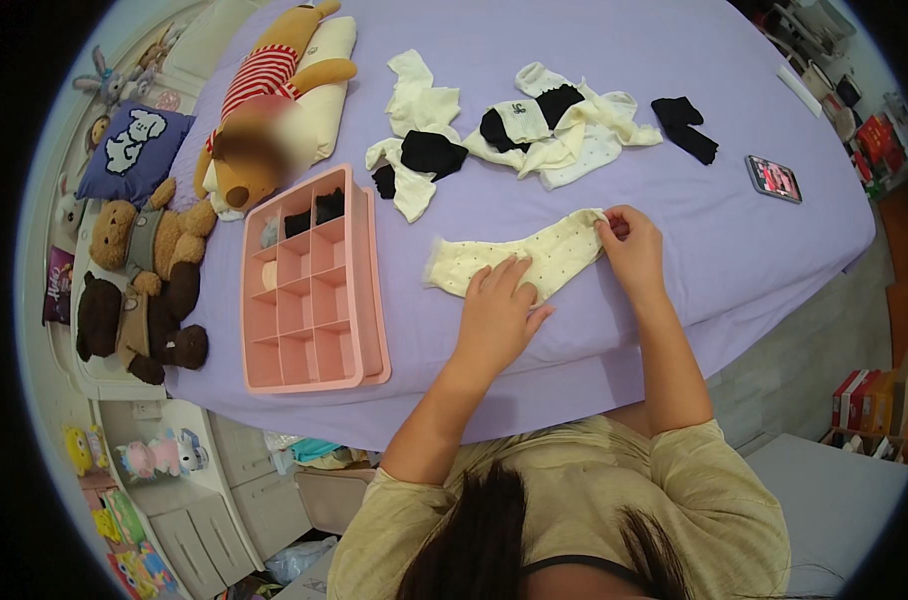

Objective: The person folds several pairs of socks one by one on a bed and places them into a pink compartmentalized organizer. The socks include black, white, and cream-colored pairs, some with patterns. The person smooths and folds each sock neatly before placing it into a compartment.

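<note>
A pale cream sock [564,250] with small dark dots and a frilly cuff lies flat on the lavender bedsheet in front of me. My left hand [502,305] rests on its middle, fingers spread. At the sock's right end, my right hand [629,243] pinches the toe between thumb and fingers. To the left stands a pink divided organizer box [366,350]. A few of its far compartments hold rolled socks, among them a black roll [329,206] and a grey roll [270,233]; the others in view are bare.
Beyond the sock lie a heap of white and black socks [564,125], another pile [414,150] and a black sock [685,130]. A phone [774,179] lies at the right. Plush bears [139,235] and a large plush toy in stripes [264,80] line the left side.
</note>
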The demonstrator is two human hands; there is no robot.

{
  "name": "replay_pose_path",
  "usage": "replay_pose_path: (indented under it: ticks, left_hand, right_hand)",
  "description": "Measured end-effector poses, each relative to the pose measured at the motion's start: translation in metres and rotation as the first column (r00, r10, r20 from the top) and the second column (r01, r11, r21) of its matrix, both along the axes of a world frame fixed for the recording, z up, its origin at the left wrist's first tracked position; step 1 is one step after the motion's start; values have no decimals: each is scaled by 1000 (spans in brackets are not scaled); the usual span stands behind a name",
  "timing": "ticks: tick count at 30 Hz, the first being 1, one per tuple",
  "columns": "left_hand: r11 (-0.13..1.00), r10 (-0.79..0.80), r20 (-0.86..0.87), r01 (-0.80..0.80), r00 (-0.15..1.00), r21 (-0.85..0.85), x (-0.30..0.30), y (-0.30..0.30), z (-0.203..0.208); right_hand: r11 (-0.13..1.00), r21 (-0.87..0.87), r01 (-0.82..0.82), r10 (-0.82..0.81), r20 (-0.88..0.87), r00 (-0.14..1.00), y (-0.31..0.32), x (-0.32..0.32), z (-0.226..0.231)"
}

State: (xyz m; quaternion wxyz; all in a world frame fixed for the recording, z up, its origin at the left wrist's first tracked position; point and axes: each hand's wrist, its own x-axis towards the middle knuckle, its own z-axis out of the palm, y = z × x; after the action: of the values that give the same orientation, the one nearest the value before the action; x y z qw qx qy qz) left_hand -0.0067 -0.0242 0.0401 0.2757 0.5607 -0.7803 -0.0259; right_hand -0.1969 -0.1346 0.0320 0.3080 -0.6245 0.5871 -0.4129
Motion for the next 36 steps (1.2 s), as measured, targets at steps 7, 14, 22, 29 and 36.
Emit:
replay_pose_path:
  ticks: [7, 14, 22, 29, 36]
  left_hand:
    - [999, 24, -236, -18, 971, 31, -24, -78, 16]
    - [986, -18, -509, 100, 860, 133, -42, -119, -23]
    - [999, -11, -459, -15, 888, -51, -44, -121, -36]
    - [991, -93, -358, 54, 929, -119, -44, -120, -35]
    - [973, -139, -342, 63, 929, -223, -36, -108, -21]
  right_hand:
    - [995, -97, 21, -10, 110, 994, -2, 0, -17]
    - [988, -139, 73, -47, 185, 982, 5, 4, -22]
    - [959, -260, 109, -69, 160, 985, 11, 9, -21]
    - [966, -242, 88, -82, 37, 996, 4, 10, -27]
    - [939, -345, 20, 11, 87, 996, 11, 4, -24]
